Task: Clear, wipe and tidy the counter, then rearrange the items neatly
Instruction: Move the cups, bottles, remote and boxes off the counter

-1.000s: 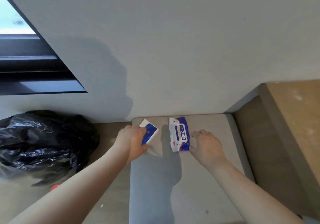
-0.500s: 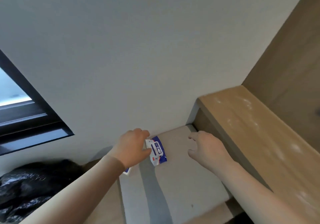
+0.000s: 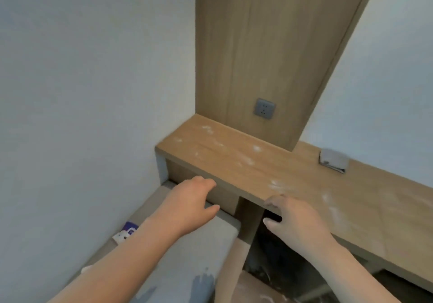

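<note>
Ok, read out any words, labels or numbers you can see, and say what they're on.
No text reads clearly.
Blue and white packet: printed marks, too blurred and partly hidden to read.
Wall socket: no lettering visible.
Grey object on the counter: no lettering visible.

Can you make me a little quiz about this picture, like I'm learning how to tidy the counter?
1. True or false: the left hand holds the blue-and-white packet.
2. What is on top of the wooden counter near the right hand? A) white dusty smudges B) a puddle of juice C) a pile of books
3. Fill in: the grey socket sits on the ____ panel above the counter.
Key: 1 false, the packet lies by the wall beside the left forearm, and both hands hold nothing. 2 A. 3 wooden.
</note>
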The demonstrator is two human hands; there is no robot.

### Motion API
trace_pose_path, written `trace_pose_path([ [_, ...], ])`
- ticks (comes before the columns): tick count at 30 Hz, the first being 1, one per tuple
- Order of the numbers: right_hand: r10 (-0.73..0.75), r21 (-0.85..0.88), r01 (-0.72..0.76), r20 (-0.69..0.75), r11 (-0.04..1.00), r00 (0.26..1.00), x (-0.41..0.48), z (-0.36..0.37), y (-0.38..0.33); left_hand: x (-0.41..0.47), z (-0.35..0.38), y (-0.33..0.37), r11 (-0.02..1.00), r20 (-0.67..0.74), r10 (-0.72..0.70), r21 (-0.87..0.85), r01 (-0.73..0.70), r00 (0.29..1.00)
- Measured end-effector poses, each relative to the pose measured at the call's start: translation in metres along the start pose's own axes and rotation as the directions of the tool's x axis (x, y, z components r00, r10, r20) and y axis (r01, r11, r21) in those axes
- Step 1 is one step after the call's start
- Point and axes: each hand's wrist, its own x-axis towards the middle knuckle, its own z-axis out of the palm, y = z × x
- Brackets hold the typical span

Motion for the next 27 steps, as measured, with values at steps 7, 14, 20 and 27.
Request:
trace_pose_path([
  [7, 0.248, 0.114, -0.241, -0.052, 0.964, 0.967, -0.062, -0.025, 0.101, 0.038, 0.021, 0.105, 0.974, 0.063, 0.223, 0.014, -0.225, 0.973],
  [14, 0.422, 0.198, -0.400, -0.080, 0.895, 0.903, -0.128, -0.052, 0.226, 0.079, 0.065, 0.245, 0.914, 0.145, 0.401, 0.009, -0.406, 0.905],
  [20, 0.598, 0.234, -0.561, -0.137, 0.794, 0.790, -0.183, -0.067, 0.326, 0.105, 0.110, 0.369, 0.855, 0.172, 0.517, -0.048, -0.517, 0.839],
  [27, 0.735, 0.298, -0.680, -0.137, 0.670, 0.664, -0.231, -0.068, 0.407, 0.127, 0.159, 0.477, 0.778, 0.266, 0.623, -0.109, -0.619, 0.736],
])
